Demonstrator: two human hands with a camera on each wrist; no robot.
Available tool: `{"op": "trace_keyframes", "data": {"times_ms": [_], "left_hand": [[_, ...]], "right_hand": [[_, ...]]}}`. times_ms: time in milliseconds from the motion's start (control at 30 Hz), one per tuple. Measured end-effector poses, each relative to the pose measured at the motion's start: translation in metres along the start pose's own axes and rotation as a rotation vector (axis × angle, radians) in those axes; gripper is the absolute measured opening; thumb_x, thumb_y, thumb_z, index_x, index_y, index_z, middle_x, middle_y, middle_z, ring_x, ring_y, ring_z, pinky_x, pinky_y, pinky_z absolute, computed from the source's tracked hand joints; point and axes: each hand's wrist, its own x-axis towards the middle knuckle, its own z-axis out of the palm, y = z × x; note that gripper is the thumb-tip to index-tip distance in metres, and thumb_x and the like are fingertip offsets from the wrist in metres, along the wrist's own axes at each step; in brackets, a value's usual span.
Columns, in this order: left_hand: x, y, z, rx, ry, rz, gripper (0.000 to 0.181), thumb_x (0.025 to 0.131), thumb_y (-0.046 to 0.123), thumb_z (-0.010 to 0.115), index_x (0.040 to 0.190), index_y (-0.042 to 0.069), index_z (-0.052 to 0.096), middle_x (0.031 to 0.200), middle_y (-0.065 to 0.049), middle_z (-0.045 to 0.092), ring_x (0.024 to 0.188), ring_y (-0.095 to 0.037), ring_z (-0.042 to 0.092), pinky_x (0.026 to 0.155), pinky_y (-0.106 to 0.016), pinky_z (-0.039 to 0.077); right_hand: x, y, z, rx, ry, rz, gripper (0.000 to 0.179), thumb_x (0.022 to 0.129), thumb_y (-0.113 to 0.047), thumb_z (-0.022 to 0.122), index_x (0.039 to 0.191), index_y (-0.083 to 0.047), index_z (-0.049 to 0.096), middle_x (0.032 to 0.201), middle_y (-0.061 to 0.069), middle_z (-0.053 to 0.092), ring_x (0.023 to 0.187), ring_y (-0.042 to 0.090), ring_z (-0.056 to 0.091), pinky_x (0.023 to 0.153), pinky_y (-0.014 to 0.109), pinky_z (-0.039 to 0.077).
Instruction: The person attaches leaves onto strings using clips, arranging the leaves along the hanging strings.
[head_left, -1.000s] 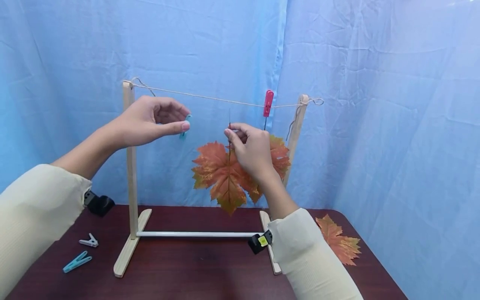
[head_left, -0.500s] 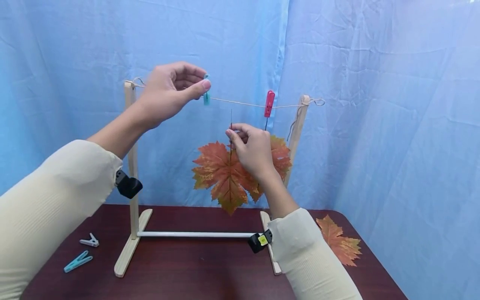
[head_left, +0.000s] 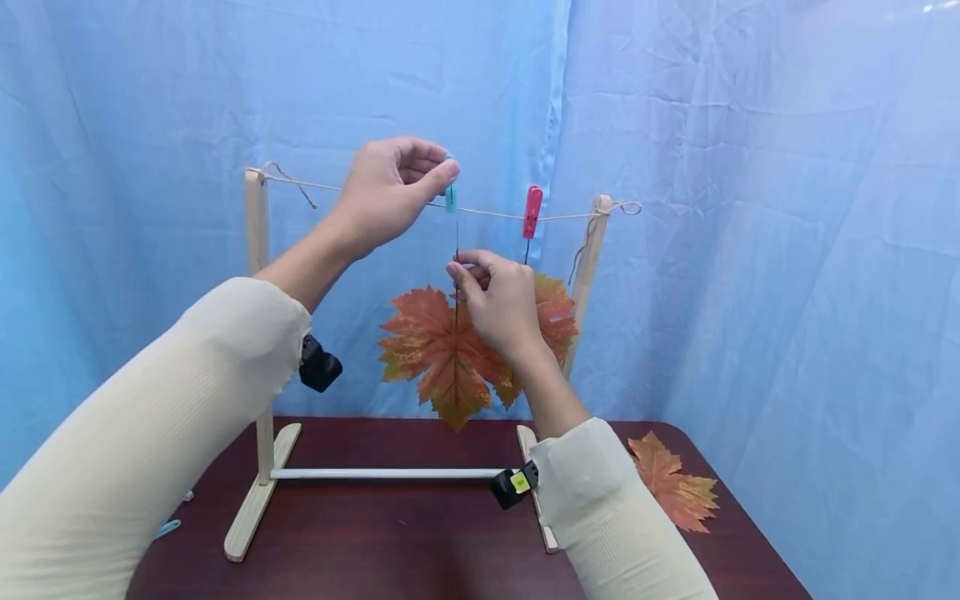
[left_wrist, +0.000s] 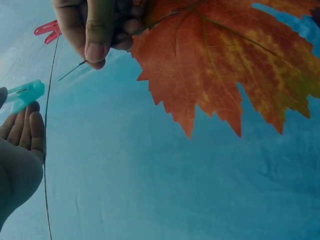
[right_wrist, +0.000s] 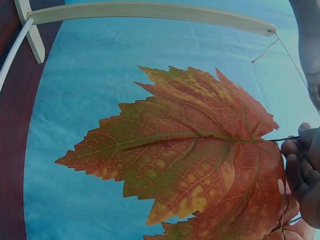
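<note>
My left hand (head_left: 393, 193) pinches a teal clothespin (head_left: 451, 197) between thumb and fingers, right at the string (head_left: 487, 213). In the left wrist view the clothespin (left_wrist: 27, 95) points toward the string, close beside it. Below, my right hand (head_left: 501, 300) pinches the thin dark stem of an orange maple leaf (head_left: 435, 342), whose stem tip points up toward the clothespin. The leaf hangs down, filling much of the right wrist view. Behind the right hand, a second maple leaf (head_left: 557, 312) hangs from the string by a red clothespin (head_left: 532, 212).
The string runs between two wooden posts (head_left: 257, 225) joined low down by a white rod (head_left: 390, 473). Another leaf (head_left: 673, 483) lies on the dark table at the right. At the left, a blue clothespin (head_left: 167, 528) is partly hidden by my sleeve.
My left hand has moved up and right with the teal clothespin, from left of the leaf stem to the string above it. The right hand has stayed nearly still with its leaf.
</note>
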Motion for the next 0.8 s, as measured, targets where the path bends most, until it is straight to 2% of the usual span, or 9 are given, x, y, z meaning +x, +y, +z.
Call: {"op": "trace_keyframes", "data": {"times_ms": [200, 400, 800], "left_hand": [[0.012, 0.009, 0.006, 0.077, -0.029, -0.009, 0.037, 0.102, 0.037, 0.065, 0.124, 0.007, 0.068, 0.113, -0.004, 0.071, 0.104, -0.012, 0.065, 0.092, -0.029, 0.053], [0.022, 0.014, 0.007, 0.108, -0.053, -0.051, 0.031, 0.102, 0.032, 0.066, 0.118, 0.006, 0.071, 0.109, -0.006, 0.072, 0.1, -0.013, 0.066, 0.089, -0.03, 0.053], [0.024, 0.018, 0.007, 0.131, -0.094, -0.118, 0.028, 0.102, 0.031, 0.066, 0.113, 0.006, 0.074, 0.1, -0.007, 0.073, 0.09, -0.015, 0.067, 0.08, -0.03, 0.051]], "right_hand": [[0.003, -0.001, -0.002, -0.004, 0.02, 0.006, 0.022, 0.1, -0.014, 0.069, 0.11, 0.004, 0.075, 0.086, 0.012, 0.076, 0.071, 0.017, 0.072, 0.066, 0.029, 0.059], [0.006, 0.0, -0.004, -0.018, 0.034, 0.016, 0.022, 0.101, -0.015, 0.067, 0.11, 0.003, 0.075, 0.087, 0.011, 0.075, 0.072, 0.017, 0.07, 0.065, 0.028, 0.058], [0.007, 0.002, -0.001, -0.004, 0.041, 0.032, 0.021, 0.102, -0.014, 0.065, 0.11, 0.003, 0.074, 0.086, 0.01, 0.074, 0.072, 0.016, 0.067, 0.064, 0.028, 0.056]]}}
